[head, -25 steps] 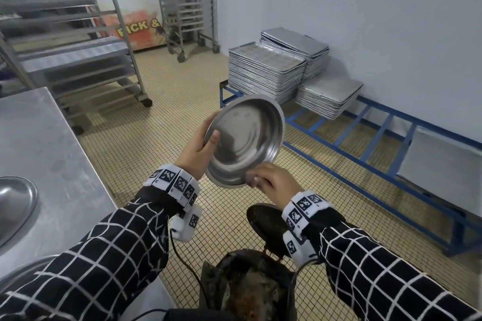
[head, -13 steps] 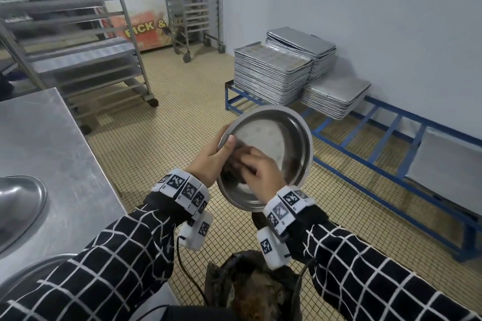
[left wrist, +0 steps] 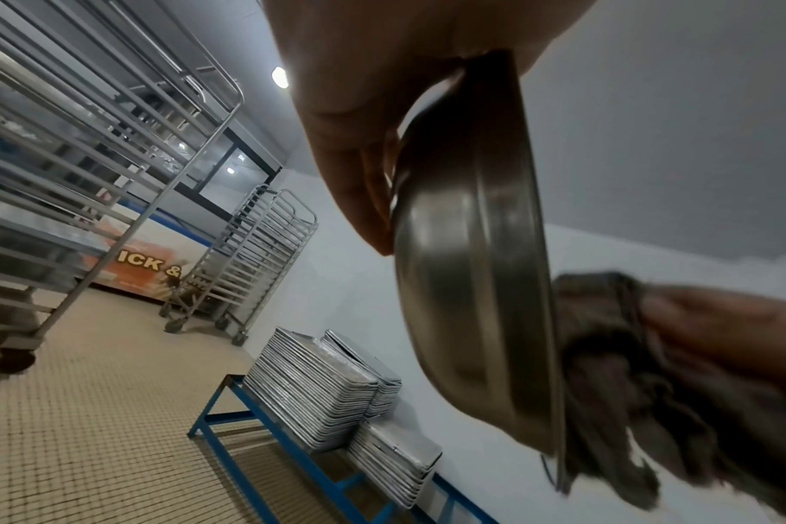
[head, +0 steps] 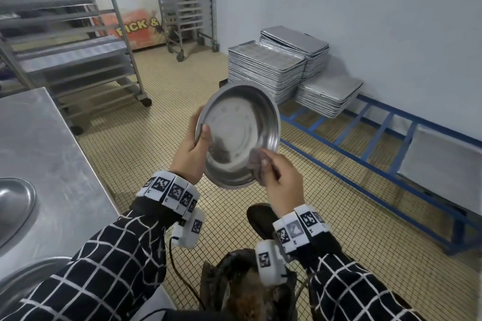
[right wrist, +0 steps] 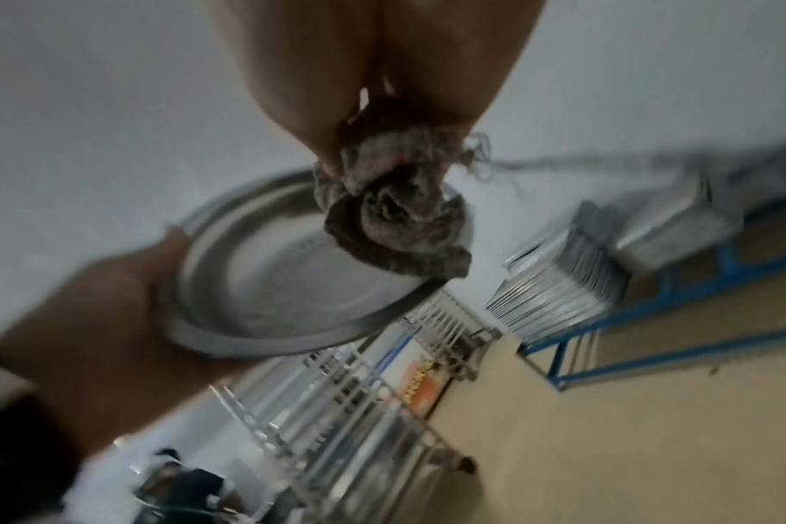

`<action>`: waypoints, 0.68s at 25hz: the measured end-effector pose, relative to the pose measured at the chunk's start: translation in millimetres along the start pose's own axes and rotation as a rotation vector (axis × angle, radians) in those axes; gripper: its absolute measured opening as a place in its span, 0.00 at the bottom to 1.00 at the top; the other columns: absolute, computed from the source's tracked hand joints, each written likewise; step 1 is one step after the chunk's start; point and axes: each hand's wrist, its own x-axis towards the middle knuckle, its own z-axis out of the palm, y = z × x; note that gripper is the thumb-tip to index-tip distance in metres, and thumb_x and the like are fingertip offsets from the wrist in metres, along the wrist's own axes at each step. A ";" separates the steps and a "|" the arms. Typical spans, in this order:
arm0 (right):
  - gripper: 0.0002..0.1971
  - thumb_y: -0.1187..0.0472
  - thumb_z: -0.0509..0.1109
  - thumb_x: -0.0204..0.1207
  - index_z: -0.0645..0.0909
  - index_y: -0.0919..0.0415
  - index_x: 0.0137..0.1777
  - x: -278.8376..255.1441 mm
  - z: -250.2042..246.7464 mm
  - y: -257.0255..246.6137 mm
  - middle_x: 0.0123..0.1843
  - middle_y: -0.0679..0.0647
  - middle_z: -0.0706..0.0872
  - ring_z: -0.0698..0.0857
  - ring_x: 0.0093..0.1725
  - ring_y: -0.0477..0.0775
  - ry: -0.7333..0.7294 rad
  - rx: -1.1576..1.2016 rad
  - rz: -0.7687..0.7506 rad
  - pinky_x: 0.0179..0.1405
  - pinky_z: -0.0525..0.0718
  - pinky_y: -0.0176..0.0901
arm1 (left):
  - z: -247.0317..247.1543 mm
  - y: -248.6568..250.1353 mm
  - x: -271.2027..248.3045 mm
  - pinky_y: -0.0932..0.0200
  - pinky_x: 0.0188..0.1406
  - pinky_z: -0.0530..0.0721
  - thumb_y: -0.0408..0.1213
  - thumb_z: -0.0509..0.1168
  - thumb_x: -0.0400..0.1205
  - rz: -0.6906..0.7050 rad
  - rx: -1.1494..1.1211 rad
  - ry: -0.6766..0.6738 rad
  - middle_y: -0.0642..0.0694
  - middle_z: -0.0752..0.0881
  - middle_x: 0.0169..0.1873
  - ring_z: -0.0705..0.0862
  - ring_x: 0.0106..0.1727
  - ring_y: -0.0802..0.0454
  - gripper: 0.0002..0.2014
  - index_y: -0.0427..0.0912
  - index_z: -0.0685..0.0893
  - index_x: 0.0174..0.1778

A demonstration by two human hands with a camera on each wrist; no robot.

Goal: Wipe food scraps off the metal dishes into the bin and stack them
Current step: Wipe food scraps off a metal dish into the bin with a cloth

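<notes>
Item: metal dish (head: 238, 135), round, shallow, held in the air over the bin (head: 245, 286), tilted with its hollow facing me. A dark smear of scraps (head: 220, 150) sits in the lower left of the hollow.

Left hand (head: 190, 154): grip closed on the dish's left rim, thumb inside, fingers behind.

Right hand (head: 280, 185): grip closed round a bunched grey cloth (head: 257, 163), pressed against the lower right rim.

Method, as I judge it: tip the dish steeper toward the bin, sweep the cloth from the upper wall down through the smear and off the lowest edge, one firm pass. Brace the rim harder with my left so it does not twist.

Other dishes (head: 15, 203): on the worktop (head: 52, 154), at its near left edge, for stacking.
</notes>
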 end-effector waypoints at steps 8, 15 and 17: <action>0.23 0.49 0.48 0.87 0.66 0.50 0.80 -3.5 14.9 -13.9 0.78 0.45 0.73 0.67 0.79 0.46 -0.436 -0.387 -0.360 0.79 0.64 0.49 | 5.8 22.8 -4.0 0.73 0.44 0.82 0.47 0.51 0.88 -0.060 -0.247 0.040 0.58 0.79 0.58 0.81 0.58 0.61 0.13 0.68 0.64 0.66; 0.32 0.39 0.36 0.83 0.59 0.49 0.82 -14.5 27.4 -13.7 0.82 0.47 0.64 0.59 0.82 0.46 -0.462 -0.447 -0.138 0.83 0.53 0.48 | 17.3 23.9 -11.8 0.83 0.39 0.76 0.43 0.50 0.89 -0.014 -0.127 0.006 0.68 0.75 0.51 0.78 0.50 0.83 0.14 0.75 0.63 0.54; 0.30 0.41 0.38 0.84 0.56 0.49 0.83 -22.0 37.1 -22.9 0.83 0.46 0.62 0.57 0.83 0.44 -0.467 -0.362 -0.105 0.83 0.52 0.45 | 20.2 25.3 -13.6 0.87 0.37 0.72 0.42 0.50 0.89 0.011 -0.102 0.018 0.71 0.73 0.50 0.74 0.43 0.91 0.13 0.72 0.63 0.55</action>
